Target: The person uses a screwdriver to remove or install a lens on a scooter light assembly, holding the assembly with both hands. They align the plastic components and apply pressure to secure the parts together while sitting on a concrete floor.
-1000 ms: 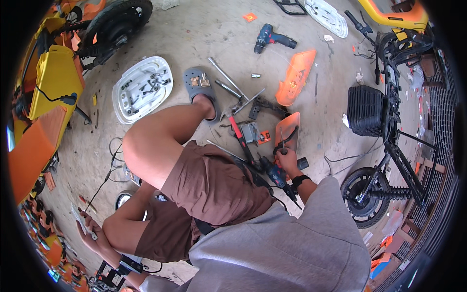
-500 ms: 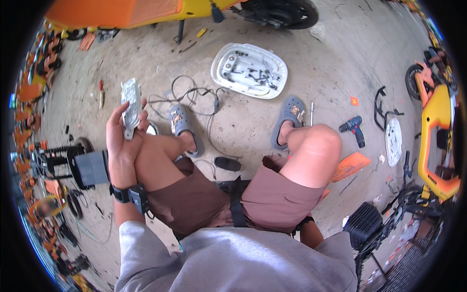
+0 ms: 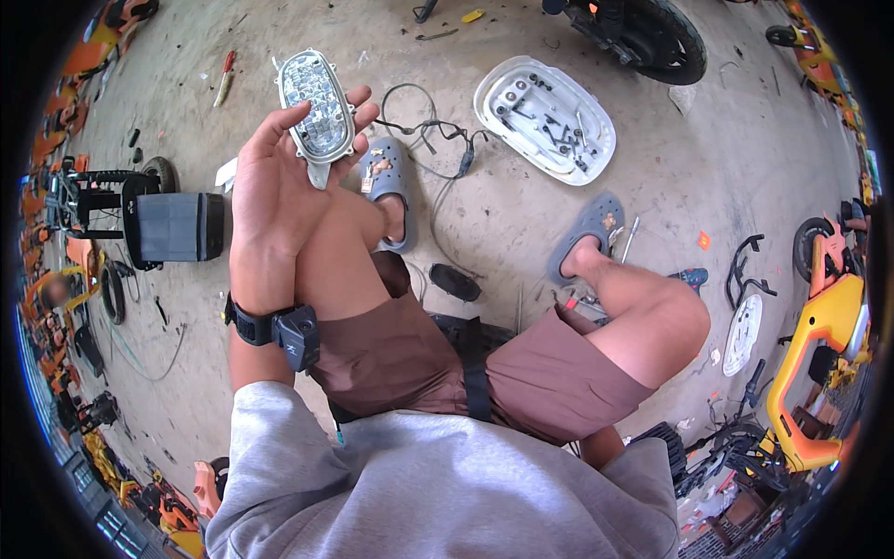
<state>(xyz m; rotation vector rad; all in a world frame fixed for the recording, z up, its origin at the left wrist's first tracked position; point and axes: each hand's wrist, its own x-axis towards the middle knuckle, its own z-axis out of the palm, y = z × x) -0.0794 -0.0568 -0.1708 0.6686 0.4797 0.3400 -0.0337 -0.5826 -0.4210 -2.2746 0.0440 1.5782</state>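
Observation:
My left hand (image 3: 279, 191) is raised at the left over my left knee, palm up. Its fingers and thumb close round an oval silver metal cover (image 3: 318, 104), which has a raised rim, small lugs along the edge and a tab at its lower end. The cover's shiny, uneven hollow side faces up. Of my right arm (image 3: 601, 447) only a part shows beside my right thigh; the hand is hidden. Beyond my feet, a white tray-like lid (image 3: 606, 130) lies on the floor with several dark bolts and small metal parts in it.
A black cable (image 3: 463, 158) loops beside my left clog. Nearby lie a red-handled tool (image 3: 227, 67), a dark oblong pad (image 3: 454, 281), a metal rod (image 3: 631, 238) and a partly hidden drill (image 3: 691, 277). A black box (image 3: 172, 226) stands left; a yellow scooter body (image 3: 805, 373) stands right.
My left hand has moved up and turned the cover, so its hollow side now shows more fully. The view has swung, shifting the tray to the right; my right knee now partly covers the drill.

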